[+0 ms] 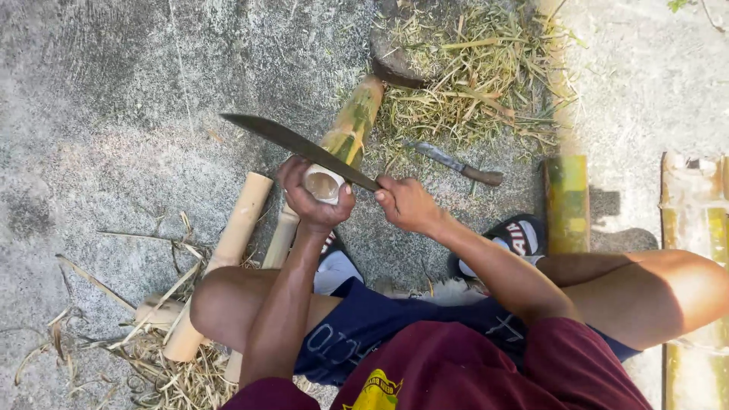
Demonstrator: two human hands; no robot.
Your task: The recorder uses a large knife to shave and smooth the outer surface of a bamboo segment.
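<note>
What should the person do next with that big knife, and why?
Probably press the long knife down into the bamboo piece. Its blade already lies across the cut end, the right hand has a grip on the handle, and the left hand steadies the piece, with fingers close under the blade.

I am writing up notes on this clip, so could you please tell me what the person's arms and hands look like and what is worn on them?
Both arms are bare from the short maroon sleeves down. The left hand and right hand wear no gloves, and no watch, ring or band shows on either wrist or on the visible fingers.
</note>
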